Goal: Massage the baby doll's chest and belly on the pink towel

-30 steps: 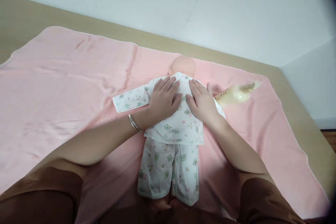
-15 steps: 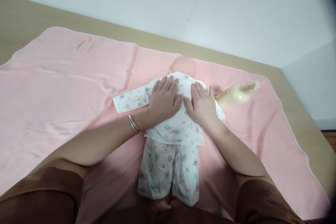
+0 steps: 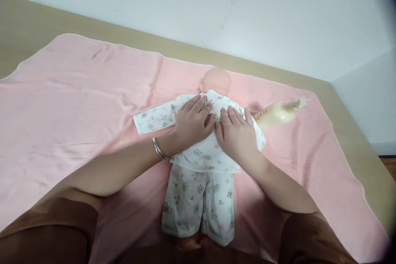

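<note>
A baby doll lies on a pink blanket [image 3: 102, 74], its smooth bald head [image 3: 215, 81] away from me. It wears a white top [image 3: 204, 156] and matching trousers [image 3: 185, 202] printed with small green animal figures. My left hand [image 3: 194, 121], with a silver bangle at the wrist, rests on the left half of the upper torso, fingers lightly bent. Beside it, my right hand [image 3: 238, 132] lies on the right half, fingers spread. The thumbs come close together over the middle. Neither hand grasps anything. The doll's face is not visible.
Right of the doll, a pale yellow bottle [image 3: 278, 113] with brown markings lies on its side. Under the blanket is a wood-coloured tabletop [image 3: 37, 14]. A white wall [image 3: 154, 4] with cracks rises along the far edge.
Both hands have slid slightly toward me on the top, their fingers a little more bent. The cloth bunches slightly between them. The bottle stays where it was.
</note>
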A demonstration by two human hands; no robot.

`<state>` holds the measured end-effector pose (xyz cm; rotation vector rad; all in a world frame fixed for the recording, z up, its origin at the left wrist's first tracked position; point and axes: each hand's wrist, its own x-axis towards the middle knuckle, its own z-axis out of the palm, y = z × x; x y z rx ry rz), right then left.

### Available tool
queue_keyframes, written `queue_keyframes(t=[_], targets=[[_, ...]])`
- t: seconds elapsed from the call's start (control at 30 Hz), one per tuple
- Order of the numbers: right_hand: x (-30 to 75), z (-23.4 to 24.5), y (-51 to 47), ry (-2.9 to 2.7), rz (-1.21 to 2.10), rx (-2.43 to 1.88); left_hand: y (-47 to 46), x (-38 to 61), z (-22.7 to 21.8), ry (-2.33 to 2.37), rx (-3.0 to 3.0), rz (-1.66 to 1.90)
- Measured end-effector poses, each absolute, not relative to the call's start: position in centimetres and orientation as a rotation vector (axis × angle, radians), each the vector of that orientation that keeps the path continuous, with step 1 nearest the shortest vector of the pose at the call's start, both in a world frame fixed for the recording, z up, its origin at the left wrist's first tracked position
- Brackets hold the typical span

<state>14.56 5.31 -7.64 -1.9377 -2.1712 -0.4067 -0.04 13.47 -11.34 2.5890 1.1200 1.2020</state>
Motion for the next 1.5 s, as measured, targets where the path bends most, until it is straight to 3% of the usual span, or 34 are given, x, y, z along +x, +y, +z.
queue_keyframes(t=[0.97, 1.5], targets=[[15.4, -8.7, 7.3, -2.061, -0.013, -2.016, 13.6, 0.1, -11.1, 1.173, 2.495, 0.993], [15.7, -9.2, 7.3, -2.046, -0.004, -1.977, 13.5, 0.0, -11.1, 1.169, 2.481, 1.0]])
